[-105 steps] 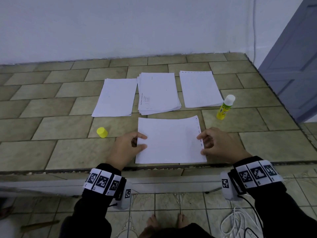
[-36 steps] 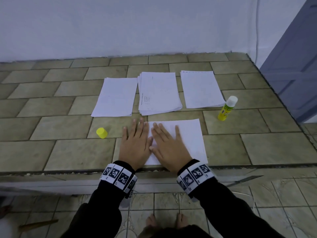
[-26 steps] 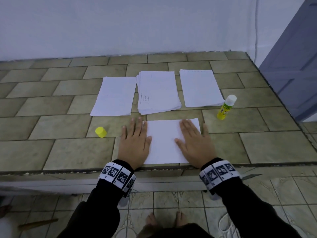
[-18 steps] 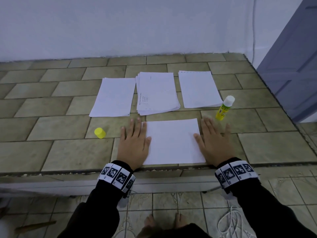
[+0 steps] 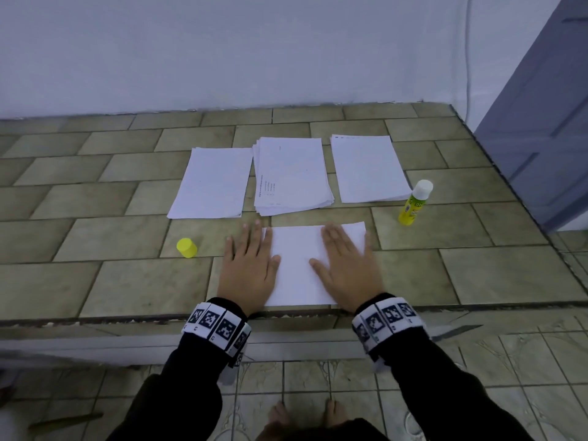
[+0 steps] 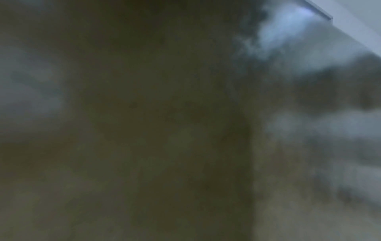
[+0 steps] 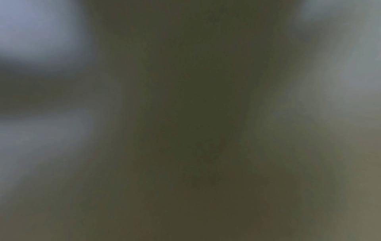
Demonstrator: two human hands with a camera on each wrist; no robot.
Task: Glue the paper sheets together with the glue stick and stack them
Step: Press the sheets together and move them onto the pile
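Observation:
A white paper sheet (image 5: 297, 265) lies flat at the near edge of the tiled counter. My left hand (image 5: 249, 264) presses flat on its left edge, fingers straight. My right hand (image 5: 345, 265) lies flat on the sheet's right half, fingers straight. Behind it lie three lots of paper: a sheet at the left (image 5: 211, 183), a thicker stack in the middle (image 5: 291, 175) and a sheet at the right (image 5: 369, 168). The yellow glue stick (image 5: 415, 203) stands uncapped at the right. Its yellow cap (image 5: 186, 247) sits left of my left hand. Both wrist views are dark and blurred.
The tiled counter (image 5: 95, 281) ends at a front edge just under my wrists, with a tiled floor and bare feet (image 5: 302, 415) below. A white wall runs along the back. A blue-grey door (image 5: 547, 122) stands at the right.
My right hand slid right across the sheet to its right edge and has now come back inward onto the right half. My left hand has stayed pressed on the left edge.

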